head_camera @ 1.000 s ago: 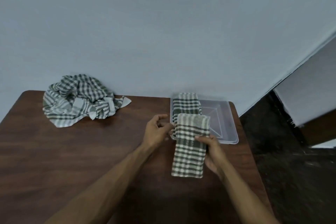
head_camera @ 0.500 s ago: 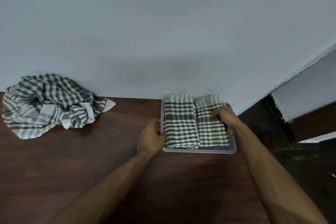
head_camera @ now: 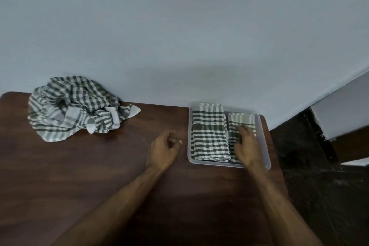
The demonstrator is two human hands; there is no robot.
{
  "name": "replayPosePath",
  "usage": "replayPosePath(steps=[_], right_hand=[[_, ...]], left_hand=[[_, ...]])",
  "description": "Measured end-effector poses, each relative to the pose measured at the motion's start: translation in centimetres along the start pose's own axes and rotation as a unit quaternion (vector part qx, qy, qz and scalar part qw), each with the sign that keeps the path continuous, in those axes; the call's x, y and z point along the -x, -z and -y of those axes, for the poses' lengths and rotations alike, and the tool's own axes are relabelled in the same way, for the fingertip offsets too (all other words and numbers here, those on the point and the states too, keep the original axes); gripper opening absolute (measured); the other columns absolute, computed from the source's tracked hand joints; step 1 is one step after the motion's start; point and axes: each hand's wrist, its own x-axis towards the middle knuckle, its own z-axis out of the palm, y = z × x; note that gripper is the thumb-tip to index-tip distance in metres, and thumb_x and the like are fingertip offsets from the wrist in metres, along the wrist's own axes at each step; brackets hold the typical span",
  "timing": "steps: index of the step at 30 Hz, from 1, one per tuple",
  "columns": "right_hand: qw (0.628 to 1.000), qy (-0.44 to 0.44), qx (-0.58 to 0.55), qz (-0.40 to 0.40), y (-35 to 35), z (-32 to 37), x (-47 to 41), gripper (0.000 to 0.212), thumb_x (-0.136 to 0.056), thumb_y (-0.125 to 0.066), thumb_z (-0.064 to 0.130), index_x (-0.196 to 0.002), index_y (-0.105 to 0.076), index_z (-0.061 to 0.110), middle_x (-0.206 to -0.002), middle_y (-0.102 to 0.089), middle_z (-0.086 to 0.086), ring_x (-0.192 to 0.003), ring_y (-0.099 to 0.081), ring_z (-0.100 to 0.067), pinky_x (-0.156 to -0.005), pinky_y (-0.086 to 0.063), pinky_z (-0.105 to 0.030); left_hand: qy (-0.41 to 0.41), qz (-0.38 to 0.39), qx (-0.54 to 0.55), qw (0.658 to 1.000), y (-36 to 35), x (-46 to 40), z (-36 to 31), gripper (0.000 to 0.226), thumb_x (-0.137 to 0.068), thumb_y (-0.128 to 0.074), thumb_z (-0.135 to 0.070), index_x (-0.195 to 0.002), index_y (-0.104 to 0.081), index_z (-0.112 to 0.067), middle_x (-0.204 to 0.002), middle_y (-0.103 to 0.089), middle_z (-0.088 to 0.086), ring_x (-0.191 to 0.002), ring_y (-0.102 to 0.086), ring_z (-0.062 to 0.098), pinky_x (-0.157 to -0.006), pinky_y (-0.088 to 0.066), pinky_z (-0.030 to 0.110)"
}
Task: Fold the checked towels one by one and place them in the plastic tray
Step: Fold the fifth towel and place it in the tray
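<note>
1. The near half of the right folded towel (head_camera: 242, 120) is covered by the blurred right hand (head_camera: 246, 149)
2. The table (head_camera: 99, 175) is cut off at the left and bottom picture edges
3. Both forearms are cropped below

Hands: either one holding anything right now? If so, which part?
Nothing is held. The left hand rests loosely curled on the table, empty. The right hand lies flat on the right folded towel in the tray, pressing, not gripping.

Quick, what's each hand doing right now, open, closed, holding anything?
Left hand: fingers loosely curled, holding nothing, over the table.
Right hand: open, fingers resting on the right folded towel in the plastic tray.
</note>
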Motion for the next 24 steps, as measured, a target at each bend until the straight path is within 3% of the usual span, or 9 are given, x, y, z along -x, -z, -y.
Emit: replayPosePath(steps=[2, 4, 8, 12, 15, 18, 20, 22, 24], right_hand=[[0.991, 0.055, -0.023, -0.122, 0.1, 2.8, 0.9, 0.041, -0.082, -0.051, -0.006, -0.121, -0.061, 0.005, -0.129, -0.057, -0.013, -0.116, -0.054, -0.031, -0.092, -0.043, -0.033], [0.972, 0.164, -0.063, -0.159, -1.1, 7.4, 1.8, 0.032, -0.083, -0.049, 0.004, -0.11, -0.066, 0.008, -0.116, -0.064, -0.01, -0.108, -0.058, -0.028, -0.089, -0.044, -0.03], [0.944, 0.31, -0.109, -0.016, -6.9, 17.3, 3.1, 0.028, -0.086, -0.051, 0.02, -0.108, -0.068, 0.015, -0.11, -0.065, -0.001, -0.101, -0.061, -0.019, -0.086, -0.047, -0.027], [0.949, 0.22, -0.191, 0.121, -12.6, 26.0, 2.1, 0.042, -0.085, -0.067, 0.025, -0.124, -0.058, 0.011, -0.125, -0.059, -0.009, -0.117, -0.054, -0.023, -0.092, -0.041, -0.027], [0.954, 0.098, -0.227, 0.171, -14.5, 29.6, 1.0, 0.026, -0.084, -0.067, 0.022, -0.107, -0.068, 0.009, -0.106, -0.069, -0.012, -0.103, -0.062, -0.028, -0.072, -0.038, -0.024], [0.937, 0.104, -0.298, 0.149, -13.7, 31.3, 1.0, 0.012, -0.086, -0.066, 0.021, -0.083, -0.071, 0.011, -0.078, -0.072, -0.005, -0.077, -0.067, -0.018, -0.066, -0.045, -0.029], [0.906, 0.127, -0.367, 0.17, -11.7, 32.4, 1.0, 0.024, -0.088, -0.067, 0.019, -0.064, -0.066, 0.017, -0.059, -0.064, 0.005, -0.058, -0.058, -0.01, -0.058, -0.045, -0.032], [0.891, 0.17, -0.384, 0.17, -8.5, 33.7, 0.8, 0.035, -0.09, -0.065, 0.02, -0.057, -0.056, 0.019, -0.053, -0.057, 0.004, -0.054, -0.052, -0.01, -0.055, -0.045, -0.037], [0.876, 0.214, -0.404, 0.156, -4.9, 35.3, 0.4, 0.037, -0.092, -0.062, 0.024, -0.06, -0.051, 0.009, -0.06, -0.053, -0.009, -0.059, -0.053, -0.017, -0.059, -0.05, -0.046]], left_hand=[[-0.012, -0.051, -0.036, 0.998, 3.0, 0.9, 1.3, 0.02, -0.084, -0.068, -0.021, -0.104, -0.067, -0.024, -0.081, -0.069, -0.009, -0.078, -0.066, 0.013, -0.076, -0.056, 0.035], [-0.001, -0.104, -0.083, 0.991, 6.8, 1.8, 3.1, 0.016, -0.085, -0.065, -0.021, -0.1, -0.068, -0.027, -0.085, -0.07, -0.008, -0.078, -0.066, 0.015, -0.074, -0.054, 0.035], [0.054, -0.205, -0.14, 0.967, 13.6, 2.2, 6.3, 0.015, -0.084, -0.063, -0.023, -0.099, -0.067, -0.027, -0.097, -0.068, -0.007, -0.086, -0.064, 0.019, -0.076, -0.049, 0.032], [0.066, -0.231, -0.104, 0.965, 17.7, 0.2, 7.3, 0.02, -0.084, -0.067, -0.03, -0.103, -0.065, -0.022, -0.101, -0.067, -0.003, -0.09, -0.064, 0.017, -0.08, -0.049, 0.032], [0.053, -0.197, -0.089, 0.975, 18.7, -1.7, 7.0, 0.036, -0.083, -0.068, -0.035, -0.115, -0.062, -0.019, -0.11, -0.065, 0.001, -0.098, -0.063, 0.019, -0.088, -0.051, 0.036], [0.03, -0.161, -0.042, 0.986, 18.7, -2.4, 5.9, 0.04, -0.084, -0.068, -0.039, -0.116, -0.062, -0.017, -0.11, -0.065, 0.001, -0.096, -0.062, 0.017, -0.087, -0.05, 0.034], [0.007, -0.178, 0.0, 0.984, 19.0, -2.3, 4.3, 0.03, -0.083, -0.065, -0.042, -0.103, -0.066, -0.02, -0.097, -0.069, -0.003, -0.088, -0.064, 0.016, -0.079, -0.052, 0.035], [-0.015, -0.207, 0.086, 0.974, 19.8, -2.3, 2.4, 0.022, -0.083, -0.066, -0.037, -0.082, -0.067, -0.016, -0.076, -0.069, -0.002, -0.071, -0.064, 0.015, -0.069, -0.051, 0.037], [-0.058, -0.227, 0.16, 0.959, 21.4, -2.3, -0.2, 0.033, -0.088, -0.065, -0.031, -0.068, -0.06, -0.004, -0.064, -0.06, 0.006, -0.062, -0.055, 0.018, -0.06, -0.046, 0.041]])
